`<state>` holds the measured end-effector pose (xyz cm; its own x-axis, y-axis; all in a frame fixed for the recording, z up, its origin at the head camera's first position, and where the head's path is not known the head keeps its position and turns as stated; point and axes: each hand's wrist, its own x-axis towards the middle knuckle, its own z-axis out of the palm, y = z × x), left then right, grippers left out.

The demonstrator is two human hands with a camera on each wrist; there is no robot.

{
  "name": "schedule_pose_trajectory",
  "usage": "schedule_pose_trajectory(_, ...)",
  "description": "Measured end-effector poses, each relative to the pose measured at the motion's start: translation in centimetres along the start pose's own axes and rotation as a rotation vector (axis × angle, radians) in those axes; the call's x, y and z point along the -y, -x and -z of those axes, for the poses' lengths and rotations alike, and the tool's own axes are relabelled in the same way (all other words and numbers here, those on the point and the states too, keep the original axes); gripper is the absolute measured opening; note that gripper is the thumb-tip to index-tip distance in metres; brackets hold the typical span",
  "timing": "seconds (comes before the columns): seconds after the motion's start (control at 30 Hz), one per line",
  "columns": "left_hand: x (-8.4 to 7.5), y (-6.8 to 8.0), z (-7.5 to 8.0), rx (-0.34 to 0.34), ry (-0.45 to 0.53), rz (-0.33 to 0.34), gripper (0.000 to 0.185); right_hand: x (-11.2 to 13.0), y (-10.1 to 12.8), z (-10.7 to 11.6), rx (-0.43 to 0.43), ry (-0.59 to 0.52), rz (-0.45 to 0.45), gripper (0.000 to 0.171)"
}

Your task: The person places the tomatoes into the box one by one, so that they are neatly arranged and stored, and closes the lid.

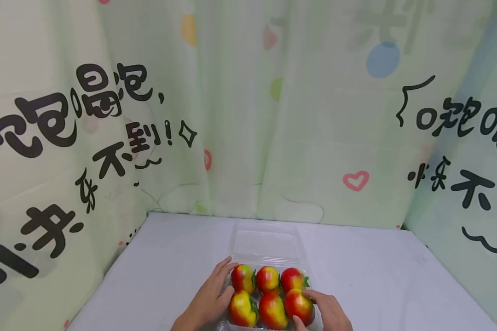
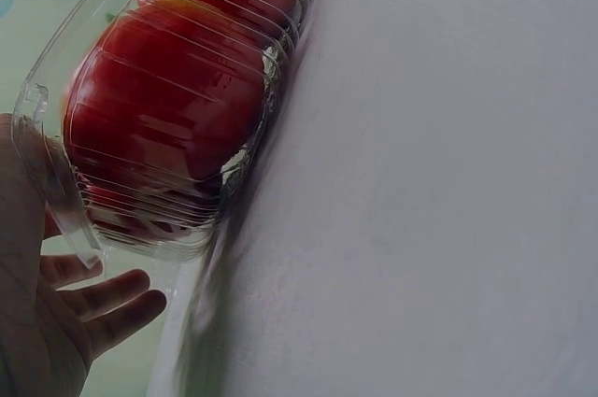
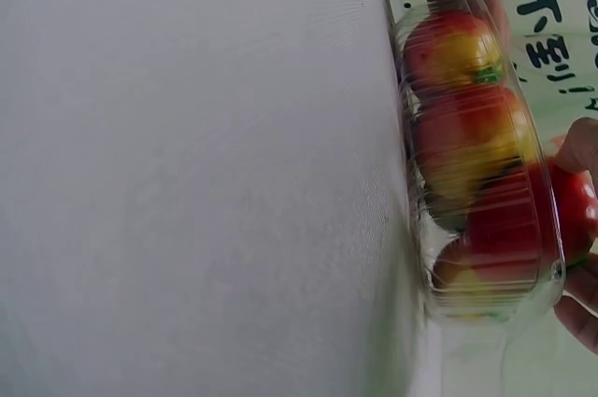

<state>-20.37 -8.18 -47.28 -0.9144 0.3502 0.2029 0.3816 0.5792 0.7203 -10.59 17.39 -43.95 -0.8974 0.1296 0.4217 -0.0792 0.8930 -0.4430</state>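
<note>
A clear plastic box [image 1: 222, 325] holds several red-and-yellow fruits with green leaves, set in two rows of three. My right hand [image 1: 330, 311] grips the front right fruit [image 1: 299, 304], fingers over its top right and thumb at its lower left. In the right wrist view this fruit [image 3: 575, 210] sticks up above the box wall. My left hand [image 1: 211, 294] rests along the box's left side, thumb beside the front left fruit [image 1: 243, 309]. Its fingers [image 2: 126, 318] are spread and fairly straight in the left wrist view.
The box's clear lid [image 1: 267, 243] lies folded back on the white table [image 1: 364, 276], away from me. Behind and on both sides hang pale green curtains [image 1: 240, 115] with black writing.
</note>
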Motion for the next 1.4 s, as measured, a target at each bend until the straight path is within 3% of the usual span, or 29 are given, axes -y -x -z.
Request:
schedule_pose_trajectory(0.5, 0.5, 0.4, 0.1, 0.02, 0.022, 0.039, 0.05, 0.7, 0.0, 0.1, 0.122, -0.026, -0.052, 0.059)
schedule_pose_trajectory(0.87, 0.5, 0.4, 0.2, 0.001, 0.016, -0.003, 0.05, 0.2, -0.9, 0.8, 0.291, -0.076, -0.103, 0.058)
schedule_pose_trajectory(1.1, 0.0, 0.2, 0.3, 0.013, 0.003, 0.003, 0.05, 0.0, -1.4, 1.4, 0.352, -0.071, -0.071, 0.051)
schedule_pose_trajectory(1.4, -0.1, 0.0, 0.2, -0.001, -0.016, -0.017, 0.052, -0.3, -1.3, 1.6, 0.332, -0.052, 0.019, 0.045)
